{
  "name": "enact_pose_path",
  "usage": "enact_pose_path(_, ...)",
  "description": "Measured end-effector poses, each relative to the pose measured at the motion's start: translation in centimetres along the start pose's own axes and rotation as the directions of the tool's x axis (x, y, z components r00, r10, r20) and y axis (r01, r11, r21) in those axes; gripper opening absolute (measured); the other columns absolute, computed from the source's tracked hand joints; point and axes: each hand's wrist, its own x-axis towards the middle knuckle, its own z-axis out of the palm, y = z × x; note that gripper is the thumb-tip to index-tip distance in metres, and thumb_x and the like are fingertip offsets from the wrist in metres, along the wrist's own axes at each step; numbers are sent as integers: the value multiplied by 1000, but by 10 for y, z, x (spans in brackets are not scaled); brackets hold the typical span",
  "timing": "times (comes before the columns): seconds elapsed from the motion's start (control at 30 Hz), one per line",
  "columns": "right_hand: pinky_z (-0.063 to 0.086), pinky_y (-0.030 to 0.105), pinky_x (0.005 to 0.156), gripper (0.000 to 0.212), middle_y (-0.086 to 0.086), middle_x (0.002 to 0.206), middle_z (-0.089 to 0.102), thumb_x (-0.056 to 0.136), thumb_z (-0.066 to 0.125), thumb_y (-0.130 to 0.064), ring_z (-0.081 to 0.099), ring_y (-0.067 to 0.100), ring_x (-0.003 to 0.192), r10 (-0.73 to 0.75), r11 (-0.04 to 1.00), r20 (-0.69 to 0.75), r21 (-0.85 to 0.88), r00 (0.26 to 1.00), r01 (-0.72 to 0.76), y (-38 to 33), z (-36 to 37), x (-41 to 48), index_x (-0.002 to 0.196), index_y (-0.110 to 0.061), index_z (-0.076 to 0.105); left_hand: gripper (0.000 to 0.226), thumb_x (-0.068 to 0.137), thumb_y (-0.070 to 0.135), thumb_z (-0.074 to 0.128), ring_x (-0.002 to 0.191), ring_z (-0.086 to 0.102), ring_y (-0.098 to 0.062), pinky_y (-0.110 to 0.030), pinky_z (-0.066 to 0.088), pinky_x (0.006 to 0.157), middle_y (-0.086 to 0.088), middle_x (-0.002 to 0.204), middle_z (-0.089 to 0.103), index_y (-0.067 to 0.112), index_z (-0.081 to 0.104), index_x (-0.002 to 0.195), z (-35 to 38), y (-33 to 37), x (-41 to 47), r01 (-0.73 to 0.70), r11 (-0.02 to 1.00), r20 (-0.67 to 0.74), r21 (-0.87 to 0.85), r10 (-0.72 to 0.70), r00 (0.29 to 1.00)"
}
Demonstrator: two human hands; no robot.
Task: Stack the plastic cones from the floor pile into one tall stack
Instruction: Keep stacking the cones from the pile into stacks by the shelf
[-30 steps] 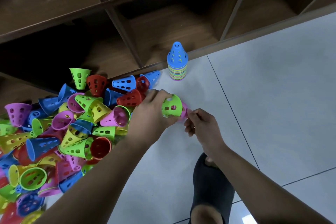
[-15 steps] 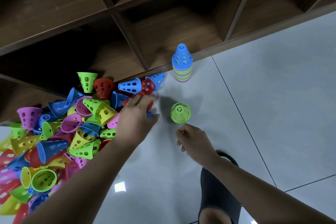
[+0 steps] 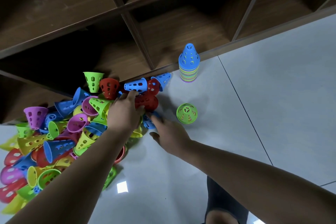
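Left hand (image 3: 125, 112) at the edge of the loose pile of coloured perforated plastic cones (image 3: 60, 132), fingers draped over a red perforated cone (image 3: 148, 102); grip or mere touch, cannot tell. Right hand (image 3: 170, 135) spread, fingertips touching a blue perforated cone (image 3: 149, 122). Blue-topped striped cone stack (image 3: 189, 65) upright beside the dark wooden shelf unit (image 3: 163, 29). Lone green perforated cone (image 3: 187, 113) stands on the grey tiled floor (image 3: 254, 114), near the right hand.

The pale tiled floor (image 3: 272, 114) carries a heap of colourful cones (image 3: 60, 132) along its far left edge, a blue-topped stack (image 3: 189, 65) upright at the far edge, and one green cone (image 3: 187, 113) standing alone nearer.
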Motion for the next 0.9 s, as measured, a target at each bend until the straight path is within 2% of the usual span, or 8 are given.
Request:
enact_pose_path(0.2,35,27,58,31,-1,103,66,93,67,-32,65,24,74,-71,989,-59,-132,996,63,-4,-3,25,122,-25,62,37,98,28,72,77,73,-28,-38,62,67,-5,94,76,22,62,133,1,-1,2,16,1000,21,-7,-15,1000)
enact_pose_path(0.33,35,29,53,11,1,85,65,97,63,-28,66,28,66,-72,991,-28,-119,997,68,-3,-7,19,104,-20,61,34,96,25,75,84,74,-30,-40,63,72,-6,99,77,19,67,129,-4,-4,0,12,995,2,-99,-12,1000)
enact_pose_path(0.5,38,34,51,14,6,82,66,96,61,-27,65,33,65,-66,994,42,-80,997,69,1,-12,-5,105,-16,58,35,92,24,81,96,74,-20,-29,61,84,-1,111,77,18,73,126,-16,-9,-11,-48,973,-71,-227,32,997)
enact_pose_path(0.57,40,36,53,25,6,89,66,100,42,-35,65,33,70,-35,997,53,-62,998,38,-3,-22,-17,109,-15,56,36,90,25,84,100,73,-14,-22,56,87,2,114,77,19,75,125,-24,-7,-19,-72,963,-116,-258,43,992)
enact_pose_path(0.63,51,38,65,33,2,98,66,106,32,-43,65,28,80,31,999,57,44,998,-33,-10,-41,-32,118,-21,53,37,89,26,84,98,71,-11,-21,57,86,3,113,77,18,76,124,-35,-4,-27,-103,955,-155,-277,62,986)
enact_pose_path(0.7,54,35,70,30,-3,98,67,106,40,-50,65,23,80,102,975,1,199,995,-101,-16,-62,-48,121,-28,52,38,88,28,84,92,68,-6,-21,58,84,6,110,75,21,76,124,-45,-1,-32,-124,947,-185,-295,71,980)
enact_pose_path(0.8,51,30,60,29,-12,88,69,100,58,-48,62,15,67,133,977,-254,194,958,-84,-21,-91,-66,122,-30,59,41,87,28,85,88,59,8,-1,45,84,9,109,69,24,75,127,-58,9,-38,-128,929,-182,-347,67,981)
enact_pose_path(0.9,45,23,59,29,-26,75,49,96,72,-39,53,5,64,194,968,-387,223,901,-112,-14,-115,-72,121,-25,64,40,86,25,87,92,60,12,1,42,84,7,106,68,25,76,125,-66,25,-43,-181,897,-204,-402,105,973)
